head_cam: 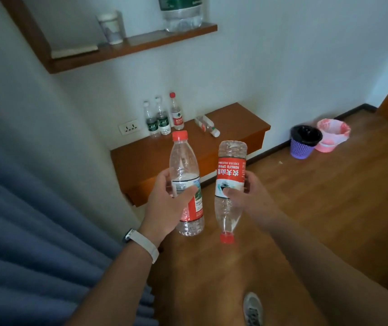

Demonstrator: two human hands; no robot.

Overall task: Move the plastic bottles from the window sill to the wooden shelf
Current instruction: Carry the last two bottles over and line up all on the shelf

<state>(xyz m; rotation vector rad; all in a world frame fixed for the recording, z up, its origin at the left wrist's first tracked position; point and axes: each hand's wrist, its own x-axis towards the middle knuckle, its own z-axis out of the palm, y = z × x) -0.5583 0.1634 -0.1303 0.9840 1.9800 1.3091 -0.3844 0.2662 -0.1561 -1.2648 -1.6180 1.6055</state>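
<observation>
My left hand point(167, 203) grips an upright clear bottle point(184, 165) with a red cap and a red label. My right hand point(249, 196) holds a second red-label bottle point(230, 175) upside down, its red cap pointing at the floor. Both bottles hang in the air in front of a low wooden shelf point(235, 121) fixed to the wall. On that shelf three bottles stand near the wall: two with green labels point(157, 121) and one with a red label point(177, 114). A further bottle point(208, 127) lies on its side there.
A higher wooden shelf point(141, 45) carries a large water jug point(181, 12), a white cup point(112, 27) and a flat book. Blue curtain point(23, 231) hangs at the left. A purple bin point(304, 142) and a pink bin point(331, 135) stand on the wooden floor at the right.
</observation>
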